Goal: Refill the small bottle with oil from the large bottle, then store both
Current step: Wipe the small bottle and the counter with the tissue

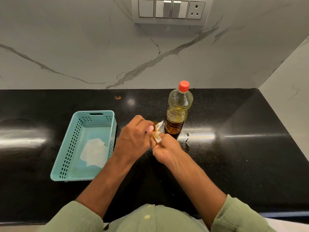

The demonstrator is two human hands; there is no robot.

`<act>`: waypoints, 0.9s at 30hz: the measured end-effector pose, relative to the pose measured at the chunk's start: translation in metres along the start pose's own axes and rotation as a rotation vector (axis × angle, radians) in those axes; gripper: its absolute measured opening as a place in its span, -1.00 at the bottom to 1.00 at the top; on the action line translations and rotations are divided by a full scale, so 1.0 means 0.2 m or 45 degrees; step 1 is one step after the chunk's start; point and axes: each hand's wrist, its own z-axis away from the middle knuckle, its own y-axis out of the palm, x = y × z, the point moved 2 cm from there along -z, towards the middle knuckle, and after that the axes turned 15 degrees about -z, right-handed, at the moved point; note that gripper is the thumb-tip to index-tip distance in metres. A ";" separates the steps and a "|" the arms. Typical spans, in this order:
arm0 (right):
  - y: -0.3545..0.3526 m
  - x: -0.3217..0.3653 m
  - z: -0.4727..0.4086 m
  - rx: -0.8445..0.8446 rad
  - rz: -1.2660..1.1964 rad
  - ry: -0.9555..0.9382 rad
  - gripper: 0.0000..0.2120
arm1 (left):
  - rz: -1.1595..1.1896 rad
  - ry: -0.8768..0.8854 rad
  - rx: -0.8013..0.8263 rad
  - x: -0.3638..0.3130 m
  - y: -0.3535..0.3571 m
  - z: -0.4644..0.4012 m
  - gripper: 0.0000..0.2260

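Head view: both hands meet over the black counter (234, 131), just in front of the person's green shirt (150, 218).

L hand (133, 138) has its fingers curled round a small item w/ a pink part (150, 128) showing at the thumb; amber liquid shows just beyond it. It's likely the small bottle (155, 125), but it is mostly hidden, so can't tell for sure.

R hand (164, 148) is curled too, pinching a crumpled white tissue (158, 134) against that item; tissue looks oil-stained yellow. The two hands touch at the fingertips.

Big bottle (178, 113) stands upright on the counter just beyond the R hand and slightly to its right, not touched. Red cap (184, 85) is on. Oil fills roughly the lower part, darker near the base.

Small wet-looking marks (186, 139) on the counter right of the R hand, near the bottle base.

Teal basket (66, 148) sits left of the L hand, close by, w/ a white paper (94, 152) lying flat inside.

Marble wall behind, w/ a switch panel (171, 10) up top.
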 end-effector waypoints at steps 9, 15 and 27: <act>-0.05 -0.02 0.06 0.155 0.342 0.140 -0.88 | -0.026 -0.146 0.079 0.10 -0.01 -0.06 -0.81; -0.14 0.09 0.06 0.261 0.409 0.175 -0.74 | 0.004 -0.279 0.161 0.14 0.00 -0.10 -0.77; -0.47 0.44 0.07 0.164 0.362 -0.244 -0.58 | -0.091 -0.553 0.440 0.30 0.19 -0.30 -0.84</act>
